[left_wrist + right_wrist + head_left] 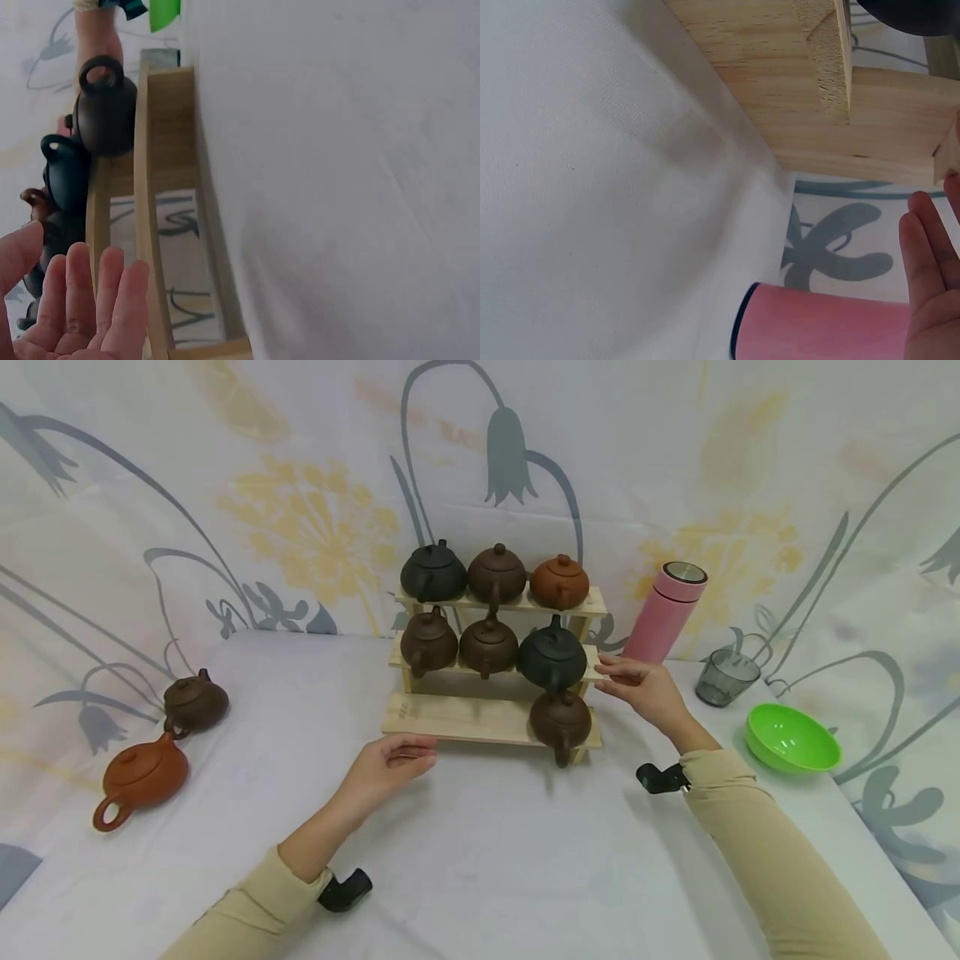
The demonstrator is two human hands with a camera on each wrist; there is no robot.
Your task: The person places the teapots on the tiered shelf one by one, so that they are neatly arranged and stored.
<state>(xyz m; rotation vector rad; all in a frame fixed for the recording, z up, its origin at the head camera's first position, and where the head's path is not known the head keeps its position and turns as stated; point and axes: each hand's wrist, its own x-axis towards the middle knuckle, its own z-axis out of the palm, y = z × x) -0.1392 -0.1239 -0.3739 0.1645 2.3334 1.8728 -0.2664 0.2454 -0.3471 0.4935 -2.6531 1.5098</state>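
A three-tier wooden display rack (465,718) bears several clay teapots: three on top, three in the middle, and one brown teapot (561,722) at the right of the bottom shelf. My right hand (645,689) pinches the right end of the middle shelf, beside a dark green teapot (552,653); its fingertips show at the wood in the right wrist view. My left hand (386,772) is by the front edge of the bottom shelf near its left end. Its fingers (110,292) are extended with nothing in them; contact with the rack cannot be told.
On the table's left lie a small brown teapot (197,702) and a reddish-orange teapot (146,771). Right of the rack stand a pink flask (663,614), a grey transparent cup (726,677) and a green bowl (793,739). A patterned cloth (315,485) hangs behind.
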